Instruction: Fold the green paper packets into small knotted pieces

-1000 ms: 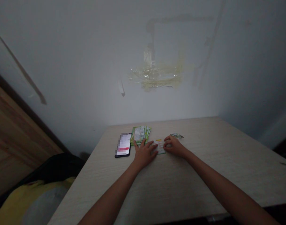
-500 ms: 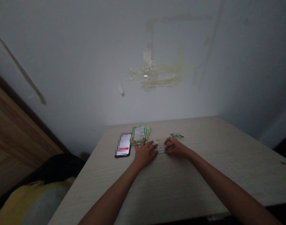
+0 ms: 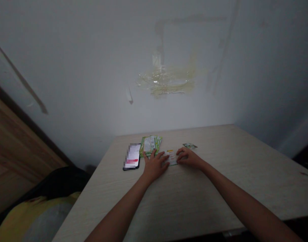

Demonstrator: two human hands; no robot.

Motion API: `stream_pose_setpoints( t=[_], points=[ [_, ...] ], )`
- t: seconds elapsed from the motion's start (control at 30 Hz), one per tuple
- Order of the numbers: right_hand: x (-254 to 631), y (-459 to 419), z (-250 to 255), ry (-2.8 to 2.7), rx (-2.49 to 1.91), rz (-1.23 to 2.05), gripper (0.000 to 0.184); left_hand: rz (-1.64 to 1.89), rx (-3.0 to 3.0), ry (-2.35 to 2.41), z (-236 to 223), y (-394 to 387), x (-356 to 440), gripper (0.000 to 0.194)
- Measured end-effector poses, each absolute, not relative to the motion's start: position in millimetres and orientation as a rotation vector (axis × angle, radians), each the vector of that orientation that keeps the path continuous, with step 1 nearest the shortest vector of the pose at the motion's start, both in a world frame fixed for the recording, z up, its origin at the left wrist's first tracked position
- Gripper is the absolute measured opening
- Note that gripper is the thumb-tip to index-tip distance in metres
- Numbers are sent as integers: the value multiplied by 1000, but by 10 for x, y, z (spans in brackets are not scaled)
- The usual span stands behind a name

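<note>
A small flat packet, pale with fine print and a yellow strip along its top, lies on the table between my hands. My left hand rests with its fingers spread, some fingertips on the packet's left edge and others by the stack of green packets. At the packet's right edge is my right hand, its fingers curled and closed on that edge. A phone with a lit screen, partly pixelated, lies left of the stack. Beyond my right hand sits a small crumpled green and white wrapper piece.
The pale wooden table meets a white wall at its back edge. Old clear tape sticks to the wall. On the left are a wooden panel and a yellow and grey cloth item below table height.
The view has shifted very slightly. Both hands and the packet keep nearly the same places.
</note>
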State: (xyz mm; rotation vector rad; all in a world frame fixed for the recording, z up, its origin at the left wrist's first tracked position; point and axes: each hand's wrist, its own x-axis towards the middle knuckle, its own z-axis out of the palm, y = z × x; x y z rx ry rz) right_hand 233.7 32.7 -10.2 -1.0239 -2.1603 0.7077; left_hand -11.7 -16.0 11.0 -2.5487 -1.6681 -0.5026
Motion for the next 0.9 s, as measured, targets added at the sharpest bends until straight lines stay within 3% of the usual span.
stream_pose_setpoints(
  t=[0.9],
  points=[
    [2147, 464, -197, -2243, -1286, 170, 23, -496, -2548, -1645, 88, -124, -124, 37]
  ],
)
